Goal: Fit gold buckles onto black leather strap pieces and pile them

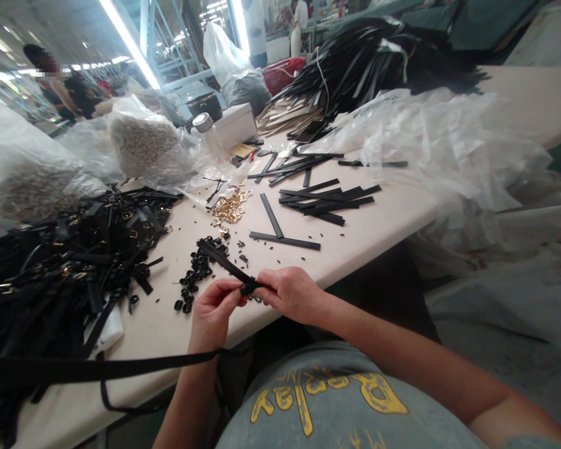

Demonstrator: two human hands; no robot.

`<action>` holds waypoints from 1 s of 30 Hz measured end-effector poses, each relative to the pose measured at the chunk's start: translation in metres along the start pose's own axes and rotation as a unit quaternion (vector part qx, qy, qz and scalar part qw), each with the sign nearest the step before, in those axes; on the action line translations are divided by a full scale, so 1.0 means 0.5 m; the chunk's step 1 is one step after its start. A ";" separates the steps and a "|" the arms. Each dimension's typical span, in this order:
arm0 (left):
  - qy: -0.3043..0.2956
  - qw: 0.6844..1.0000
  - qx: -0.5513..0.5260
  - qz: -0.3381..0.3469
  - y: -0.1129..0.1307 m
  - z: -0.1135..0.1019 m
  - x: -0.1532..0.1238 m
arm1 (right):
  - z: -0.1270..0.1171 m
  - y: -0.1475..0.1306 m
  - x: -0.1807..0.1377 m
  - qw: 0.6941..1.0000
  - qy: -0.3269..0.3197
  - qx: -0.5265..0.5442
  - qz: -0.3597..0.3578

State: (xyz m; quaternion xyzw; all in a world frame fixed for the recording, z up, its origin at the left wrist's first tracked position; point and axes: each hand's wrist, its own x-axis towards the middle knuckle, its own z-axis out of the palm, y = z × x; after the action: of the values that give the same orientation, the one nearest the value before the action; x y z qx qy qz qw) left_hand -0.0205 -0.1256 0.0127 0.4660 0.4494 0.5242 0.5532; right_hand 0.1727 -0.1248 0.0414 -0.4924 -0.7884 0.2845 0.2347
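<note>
Over the table's near edge, both my hands pinch one black strap (227,262). My left hand (214,305) has thumb and fingers closed on its lower end. My right hand (290,292) grips the same end from the other side, where the strap looks folded or looped; the detail is hidden by my fingers. The strap's free end points up and away to the left. Just beyond my left hand lies a pile of small black loops (194,277). Gold buckles (231,209) are heaped farther back.
Loose black strips (330,201) lie across the table (378,234). A large heap of black straps with gold buckles (75,262) covers the left side. Behind stand filled plastic bags (143,140), a bottle (210,131) and a bundle of long black strips (369,62). Plastic sheeting (449,143) drapes the right edge.
</note>
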 end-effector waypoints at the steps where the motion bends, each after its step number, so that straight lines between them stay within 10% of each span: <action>1: -0.006 1.000 0.006 0.012 -0.003 -0.002 -0.002 | -0.003 -0.002 0.000 0.999 -0.004 -0.032 -0.001; 22: -0.174 0.951 0.246 0.069 0.034 -0.019 0.000 | -0.008 0.005 -0.019 0.993 -0.082 -0.084 -0.021; 30: -0.051 0.938 0.289 0.184 -0.002 -0.001 -0.019 | 0.005 0.004 -0.016 0.995 -0.037 -0.086 0.020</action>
State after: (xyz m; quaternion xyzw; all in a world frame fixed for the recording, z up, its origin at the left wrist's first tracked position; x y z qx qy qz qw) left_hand -0.0215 -0.1353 0.0117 0.7065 0.4592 0.4402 0.3102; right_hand 0.1754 -0.1318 0.0375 -0.5159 -0.8080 0.2384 0.1557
